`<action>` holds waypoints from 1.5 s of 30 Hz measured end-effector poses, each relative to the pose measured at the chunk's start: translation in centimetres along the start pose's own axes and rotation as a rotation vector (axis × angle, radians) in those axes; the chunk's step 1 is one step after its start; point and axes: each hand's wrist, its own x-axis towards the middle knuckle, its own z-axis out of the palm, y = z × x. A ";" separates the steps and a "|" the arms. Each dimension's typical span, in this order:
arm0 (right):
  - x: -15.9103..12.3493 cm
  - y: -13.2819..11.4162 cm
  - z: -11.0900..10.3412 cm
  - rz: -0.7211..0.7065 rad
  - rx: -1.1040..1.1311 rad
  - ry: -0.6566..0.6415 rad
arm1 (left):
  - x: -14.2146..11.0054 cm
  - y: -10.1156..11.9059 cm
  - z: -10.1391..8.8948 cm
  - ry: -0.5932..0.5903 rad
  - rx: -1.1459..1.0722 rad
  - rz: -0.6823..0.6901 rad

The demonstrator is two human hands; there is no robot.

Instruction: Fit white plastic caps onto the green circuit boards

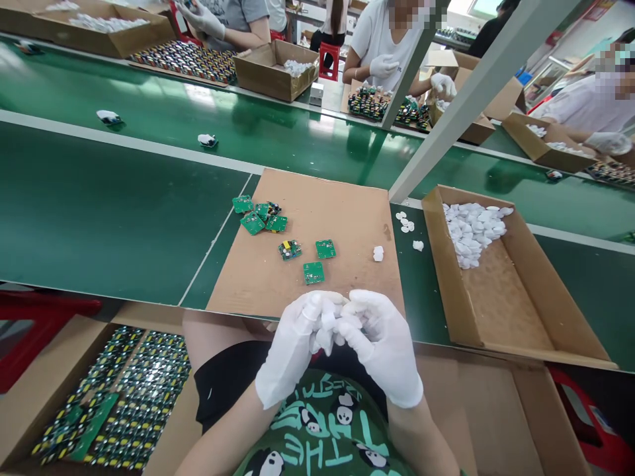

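A white piece [328, 318] was held at the fingertips of both gloved hands, just past the near edge of the bench [143, 225]. It was gripped by the curled fingers of the left hand [296, 340] and pinched from the other side by the right hand [380, 337]; its outline was partly lost against the white gloves, so its exact shape could not be told.

Beyond the hands, a cardboard sheet [347, 205] was laid on the bench. Two green boards [313, 272] were set near its middle, apart from each other, and beside them a third board [289, 249] was placed with its parts facing up. A loose pile [253, 223] of boards was heaped at the sheet's left edge, partly overhanging it. A white cap [378, 253] was left near the right edge.

To the right of the sheet, several white discs [405, 222] were scattered, and a tray [501, 297] was partly filled with white pieces. At lower left, a carton [52, 360] was packed with rows of boards. Across the belt [297, 135], where two white-topped items [207, 140] were spaced apart, gloved co-workers were seen seated behind cartons [275, 69].
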 end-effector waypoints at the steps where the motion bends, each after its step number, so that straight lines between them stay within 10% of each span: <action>1: 0.1 0.0 0.0 0.004 0.022 -0.004 | 0.0 0.0 0.0 0.006 -0.005 -0.007; 12: 0.8 -0.8 0.8 -0.277 -0.358 -0.009 | 0.5 0.3 0.2 0.167 -0.246 -0.098; 18: 1.5 -0.3 -1.5 -0.128 -0.379 0.248 | 1.1 0.2 -0.7 0.314 -0.188 0.112; 24: 5.8 3.8 -6.9 -0.129 -0.914 0.435 | 0.6 1.0 -0.8 0.136 -0.196 -0.049; 28: 5.6 3.8 -6.5 -0.236 -0.955 0.447 | 0.3 1.2 0.0 0.025 -0.217 -0.124; 34: 2.3 -0.9 -2.0 -0.330 -0.607 -0.131 | 0.5 0.3 0.1 -0.167 -0.045 -0.092; 45: 1.8 -1.1 -1.9 -0.074 -0.101 -0.183 | 0.3 1.0 -0.5 -0.175 0.311 -0.049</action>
